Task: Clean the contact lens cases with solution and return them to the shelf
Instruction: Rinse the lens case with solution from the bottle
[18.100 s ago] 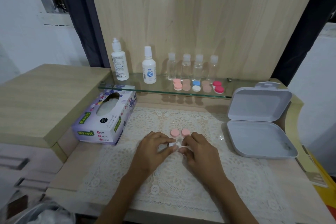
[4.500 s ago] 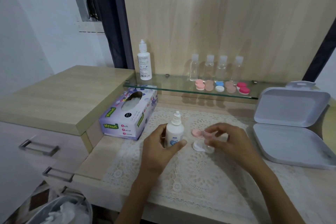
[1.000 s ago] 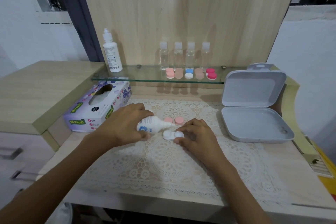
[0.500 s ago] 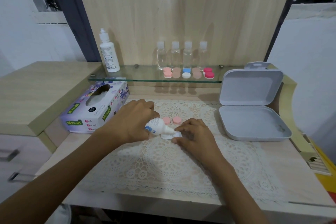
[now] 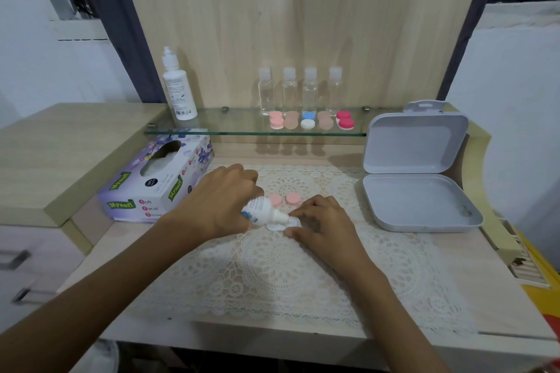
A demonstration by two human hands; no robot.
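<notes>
The left hand (image 5: pixel 224 200) was wrapped round a little bottle (image 5: pixel 262 209), tipped over with its nose right at the open white case (image 5: pixel 277 225). The right hand (image 5: pixel 321 224) pinched that case to keep it steady. The case lay in front of the shelf (image 5: pixel 242 132), lower down, and its two pink caps (image 5: pixel 293 199) lay off, between it and the shelf. I think the washing was at an early step. This case was not yet shut or put back. The other cases (image 5: pixel 307 121) sat on the shelf with caps on.

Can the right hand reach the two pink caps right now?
Probably yes: the right hand sits just in front of the pink caps with nothing between, but it's holding the white case.
</notes>
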